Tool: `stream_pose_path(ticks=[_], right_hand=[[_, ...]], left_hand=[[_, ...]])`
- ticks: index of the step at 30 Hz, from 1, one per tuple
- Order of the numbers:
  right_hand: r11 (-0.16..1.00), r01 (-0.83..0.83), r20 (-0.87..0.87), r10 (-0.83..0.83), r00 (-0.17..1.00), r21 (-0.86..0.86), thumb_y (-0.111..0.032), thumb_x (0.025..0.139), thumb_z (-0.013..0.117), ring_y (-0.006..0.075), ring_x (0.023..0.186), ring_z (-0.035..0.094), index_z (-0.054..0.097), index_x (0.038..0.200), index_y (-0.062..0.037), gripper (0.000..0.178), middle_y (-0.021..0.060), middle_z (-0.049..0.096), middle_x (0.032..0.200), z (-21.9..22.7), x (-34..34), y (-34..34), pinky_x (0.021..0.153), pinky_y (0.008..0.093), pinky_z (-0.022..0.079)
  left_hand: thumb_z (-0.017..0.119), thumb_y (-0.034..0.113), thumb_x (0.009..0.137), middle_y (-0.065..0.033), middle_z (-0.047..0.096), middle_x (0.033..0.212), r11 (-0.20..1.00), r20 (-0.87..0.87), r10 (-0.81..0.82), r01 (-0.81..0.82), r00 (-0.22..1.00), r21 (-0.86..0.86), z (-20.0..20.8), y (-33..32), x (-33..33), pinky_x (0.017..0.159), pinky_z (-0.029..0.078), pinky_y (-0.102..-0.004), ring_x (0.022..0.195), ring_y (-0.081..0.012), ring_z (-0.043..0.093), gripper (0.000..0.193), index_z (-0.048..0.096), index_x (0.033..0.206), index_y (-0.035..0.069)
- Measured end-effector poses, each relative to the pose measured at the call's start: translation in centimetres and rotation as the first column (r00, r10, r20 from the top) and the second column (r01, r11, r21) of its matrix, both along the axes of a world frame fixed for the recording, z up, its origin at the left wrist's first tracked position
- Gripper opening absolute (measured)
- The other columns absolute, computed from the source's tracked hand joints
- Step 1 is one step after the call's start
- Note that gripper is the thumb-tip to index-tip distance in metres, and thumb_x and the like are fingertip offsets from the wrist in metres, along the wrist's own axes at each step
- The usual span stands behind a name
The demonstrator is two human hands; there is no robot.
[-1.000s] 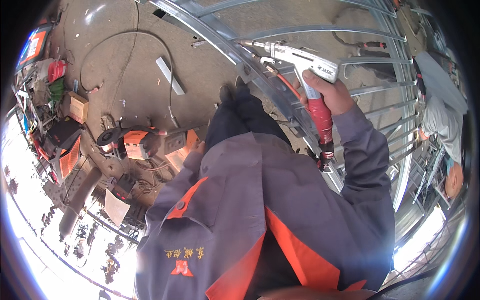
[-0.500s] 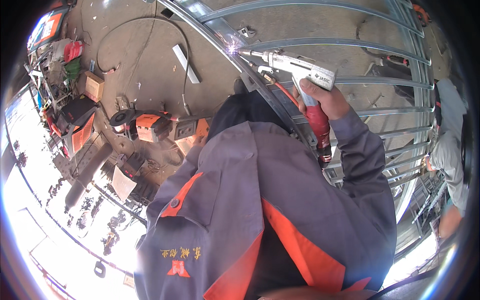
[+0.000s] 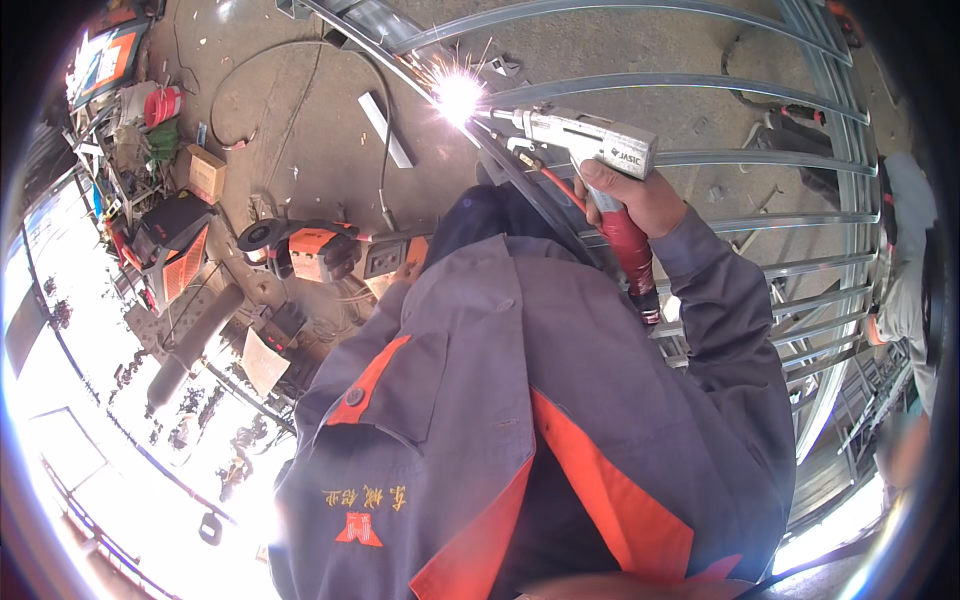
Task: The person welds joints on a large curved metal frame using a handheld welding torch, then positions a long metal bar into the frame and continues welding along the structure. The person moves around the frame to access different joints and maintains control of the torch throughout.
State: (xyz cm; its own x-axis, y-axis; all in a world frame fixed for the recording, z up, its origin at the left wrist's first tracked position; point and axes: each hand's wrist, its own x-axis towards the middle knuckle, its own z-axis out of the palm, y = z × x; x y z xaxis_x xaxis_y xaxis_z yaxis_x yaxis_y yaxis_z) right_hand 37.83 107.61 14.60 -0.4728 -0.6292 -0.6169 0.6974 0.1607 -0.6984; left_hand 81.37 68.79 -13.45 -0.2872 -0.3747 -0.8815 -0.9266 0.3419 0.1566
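Observation:
My right hand (image 3: 640, 195) is wrapped around the grip of a pistol-shaped welding gun (image 3: 590, 135), silver on top with a red-wrapped handle. Its nozzle points left at a long metal rail (image 3: 400, 65) of a barred metal frame. A bright white glare with flying sparks (image 3: 458, 97) covers the nozzle's end and the spot on the rail. An orange-red hose (image 3: 563, 185) runs beside the gun. Only a little of my left hand (image 3: 407, 271) shows past the grey sleeve, beside an orange and grey box (image 3: 385, 262); its fingers are hidden.
Parallel metal bars (image 3: 680, 92) spread out to the right. A loose metal strip (image 3: 385, 130) and a looping cable (image 3: 300, 45) lie on the floor. Leftward are an orange machine (image 3: 312, 255), a cardboard box (image 3: 205, 173) and a red bucket (image 3: 163, 104). Another person (image 3: 905, 270) is at the far right.
The small spark at the nozzle has grown into a large white glare with more flying sparks. The gun has shifted slightly left and down in view.

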Motion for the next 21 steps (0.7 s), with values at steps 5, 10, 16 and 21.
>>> stream_pose_path(ticks=[5,10,16,21], right_hand=[[1.000,-0.011,0.000,0.011,1.000,0.003,-0.031,0.101,0.062,0.0137,0.064,0.063,0.063,0.100,-0.0025,0.028,0.0050,0.065,0.080,0.2,0.1,0.3,0.058,0.0281,0.050],[1.000,-0.022,0.010,0.022,1.000,0.022,-0.031,0.101,0.062,0.0142,0.064,0.063,0.063,0.101,-0.0022,0.028,0.0051,0.065,0.081,-0.1,0.3,0.6,0.058,0.0286,0.050],[0.999,-0.018,0.006,0.018,1.000,0.029,-0.034,0.100,0.061,0.0123,0.065,0.063,0.063,0.100,-0.0041,0.030,0.0038,0.065,0.084,0.1,0.7,0.7,0.059,0.0278,0.052],[0.998,-0.040,-0.019,0.040,0.999,0.042,-0.035,0.100,0.061,0.0122,0.066,0.064,0.063,0.103,-0.0045,0.031,0.0041,0.065,0.087,0.4,0.8,0.7,0.060,0.0276,0.052]], left_hand=[[0.064,0.048,0.093,-0.0210,0.071,0.116,0.998,-0.042,0.046,-0.044,0.998,0.036,-1.4,-0.6,0.6,0.095,0.052,-0.0393,0.112,-0.0307,0.068,0.056,0.066,0.126,0.004],[0.064,0.048,0.093,-0.0217,0.070,0.119,0.996,-0.079,0.077,-0.080,0.994,-0.040,-0.2,-0.1,-0.2,0.095,0.052,-0.0390,0.113,-0.0313,0.067,0.054,0.067,0.124,0.004],[0.063,0.047,0.093,-0.0207,0.070,0.118,0.994,-0.148,0.038,-0.052,0.988,-0.093,1.8,0.1,-1.9,0.096,0.051,-0.0397,0.113,-0.0311,0.067,0.051,0.068,0.125,0.007],[0.063,0.048,0.092,-0.0196,0.072,0.115,0.989,-0.068,-0.118,0.111,0.991,-0.096,3.0,-0.5,-4.0,0.097,0.051,-0.0398,0.113,-0.0310,0.068,0.050,0.069,0.125,0.010]])
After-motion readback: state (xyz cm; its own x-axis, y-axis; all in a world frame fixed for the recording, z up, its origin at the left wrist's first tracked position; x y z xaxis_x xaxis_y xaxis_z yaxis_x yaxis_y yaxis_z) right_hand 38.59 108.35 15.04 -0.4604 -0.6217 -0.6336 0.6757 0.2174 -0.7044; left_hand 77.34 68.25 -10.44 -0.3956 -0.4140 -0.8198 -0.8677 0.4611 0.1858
